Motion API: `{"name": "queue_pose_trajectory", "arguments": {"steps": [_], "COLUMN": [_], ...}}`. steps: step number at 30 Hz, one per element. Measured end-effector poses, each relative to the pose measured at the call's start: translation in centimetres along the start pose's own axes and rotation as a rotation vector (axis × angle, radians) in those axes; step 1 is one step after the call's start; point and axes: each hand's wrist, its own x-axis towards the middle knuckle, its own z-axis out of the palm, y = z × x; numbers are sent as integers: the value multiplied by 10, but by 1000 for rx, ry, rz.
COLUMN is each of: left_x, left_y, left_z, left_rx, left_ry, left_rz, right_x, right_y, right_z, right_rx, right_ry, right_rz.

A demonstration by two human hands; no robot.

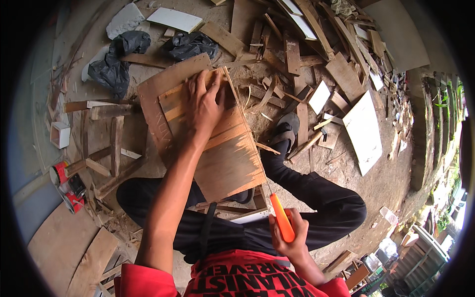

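A plywood board (pixel 225 166) with peeled, splintered veneer lies tilted in front of me, above my lap. My left hand (pixel 204 101) presses on its upper part, fingers spread and lying flat. Beneath it, a second brown panel (pixel 151 106) shows at the left. My right hand (pixel 292 232) is closed around the orange handle of a hand saw (pixel 281 218). The saw's thin blade, seen almost edge-on, meets the board's lower right corner; how deep it sits in the wood I cannot tell.
Wood scraps (pixel 292 54) are heaped at the far right, near a white panel (pixel 362 132). Black plastic bags (pixel 190 45) lie beyond the board. To the left stand a wooden frame (pixel 116 143) and a red can (pixel 74 203). My sandalled foot (pixel 287 126) rests beside the board.
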Motion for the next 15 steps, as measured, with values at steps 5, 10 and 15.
{"name": "queue_pose_trajectory", "arguments": {"steps": [5, 10, 15], "left_x": [-1, -5, -1], "left_y": [-20, -17, -2], "left_z": [13, 16, 7], "left_rx": [196, 161, -29], "left_ry": [-53, 5, 48], "left_rz": [70, 23, -49], "right_x": [180, 166, 9], "right_y": [-12, -15, -2], "right_z": [66, 66, 1], "right_rx": [46, -5, -80], "right_ry": [156, 126, -26], "right_rz": [-189, -243, 33]}}
